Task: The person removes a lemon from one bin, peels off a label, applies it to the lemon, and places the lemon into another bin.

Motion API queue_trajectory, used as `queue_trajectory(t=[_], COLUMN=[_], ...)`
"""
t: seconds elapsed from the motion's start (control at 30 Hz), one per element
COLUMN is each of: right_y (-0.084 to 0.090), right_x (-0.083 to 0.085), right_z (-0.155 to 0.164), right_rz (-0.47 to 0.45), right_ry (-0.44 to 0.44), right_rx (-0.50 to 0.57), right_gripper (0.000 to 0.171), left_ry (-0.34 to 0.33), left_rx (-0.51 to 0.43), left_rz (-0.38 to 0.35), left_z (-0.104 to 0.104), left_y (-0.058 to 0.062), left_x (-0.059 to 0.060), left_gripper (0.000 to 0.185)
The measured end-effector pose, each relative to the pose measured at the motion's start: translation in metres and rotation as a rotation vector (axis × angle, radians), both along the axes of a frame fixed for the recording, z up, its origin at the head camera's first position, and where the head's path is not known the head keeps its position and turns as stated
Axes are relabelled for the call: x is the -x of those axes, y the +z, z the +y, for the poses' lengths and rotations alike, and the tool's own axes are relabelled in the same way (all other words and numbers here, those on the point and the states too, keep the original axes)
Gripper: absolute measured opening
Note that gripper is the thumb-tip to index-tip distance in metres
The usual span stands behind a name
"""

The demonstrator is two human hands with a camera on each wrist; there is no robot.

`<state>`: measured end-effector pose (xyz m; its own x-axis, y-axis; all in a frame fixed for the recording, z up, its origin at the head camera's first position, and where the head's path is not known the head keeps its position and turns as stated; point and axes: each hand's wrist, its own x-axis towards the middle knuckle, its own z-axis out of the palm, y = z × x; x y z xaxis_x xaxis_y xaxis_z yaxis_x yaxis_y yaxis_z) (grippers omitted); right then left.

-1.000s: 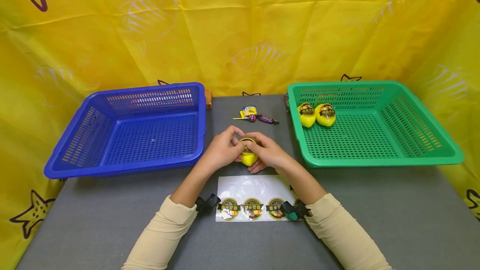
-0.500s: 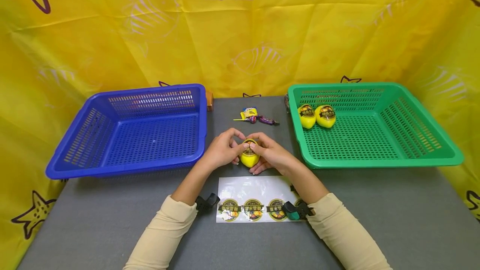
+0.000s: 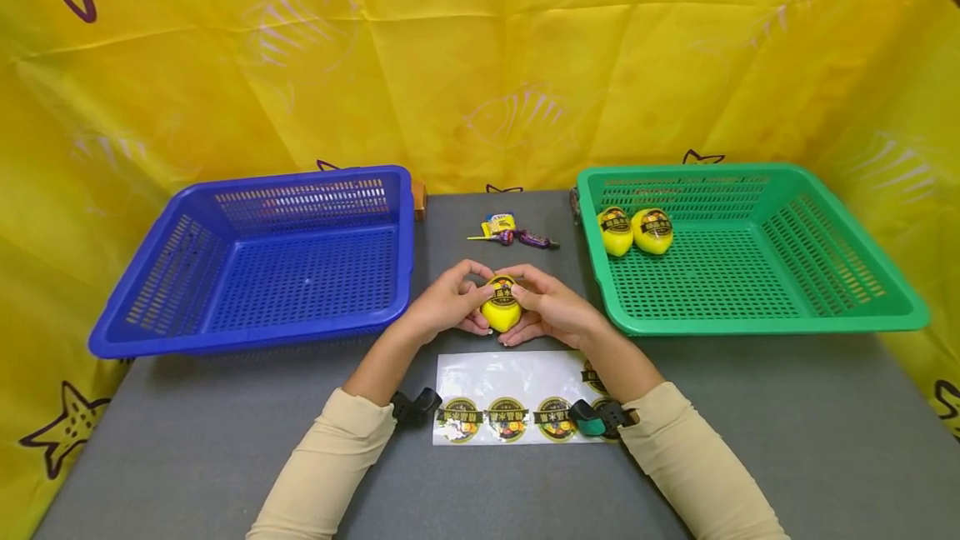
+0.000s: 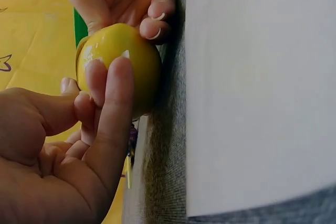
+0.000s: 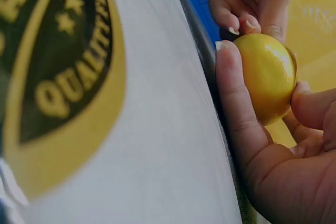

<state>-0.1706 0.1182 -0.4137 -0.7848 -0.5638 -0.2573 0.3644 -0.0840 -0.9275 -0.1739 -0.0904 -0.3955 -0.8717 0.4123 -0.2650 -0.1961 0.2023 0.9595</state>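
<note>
Both hands grip a yellow lemon (image 3: pixel 501 321) between them at the middle of the table. A round black-and-gold sticker (image 3: pixel 502 293) is on the lemon's upper face. The left hand (image 3: pixel 447 300) holds the lemon's left side, its thumb at the sticker's left edge. From the other side the right hand (image 3: pixel 557 308) holds it, thumb on the sticker's right part. In the left wrist view, left fingertips press the shiny lemon (image 4: pixel 144 72). The right wrist view shows right fingers under and beside the lemon (image 5: pixel 270 77). Just nearer lies a white sticker sheet (image 3: pixel 495 373) with several round stickers.
A blue basket (image 3: pixel 251 340) stands at left. At right, a green basket (image 3: pixel 750 325) holds two stickered lemons (image 3: pixel 654 242). Beyond the hands lie a lollipop (image 3: pixel 504 237), a yellow-and-blue packet (image 3: pixel 498 223) and a purple-wrapped candy (image 3: pixel 536 239). A yellow curtain (image 3: pixel 480 65) closes off the back.
The thumbs have spread from the sticker's middle toward its sides, so more of it shows. The lemon and the right hand have shifted slightly right.
</note>
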Motion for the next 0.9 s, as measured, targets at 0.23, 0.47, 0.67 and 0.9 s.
queue_trajectory(t=[0.23,0.47,0.67,0.9], right_y=[0.0,0.0,0.001,0.009], right_x=[0.001,0.001,-0.001,-0.009], right_z=[0.003,0.001,-0.006,-0.013], right_rz=[-0.051,-0.046,0.204,0.669], right_ry=[-0.054,-0.106,-0.27,-0.294], right_rx=[0.013,-0.031,-0.275,-0.672], right_gripper=[0.044,0.045,0.043,0.051], left_ry=[0.011,0.033,0.056,0.06], left_rx=[-0.09,-0.057,0.069,0.155], left_rz=[-0.102,-0.026,0.096,0.179], left_z=[-0.001,0.003,0.008,0.008], left_y=[-0.004,-0.003,-0.003,-0.007], left_x=[0.001,-0.003,-0.005,-0.005], left_gripper=[0.032,0.036,0.037,0.033])
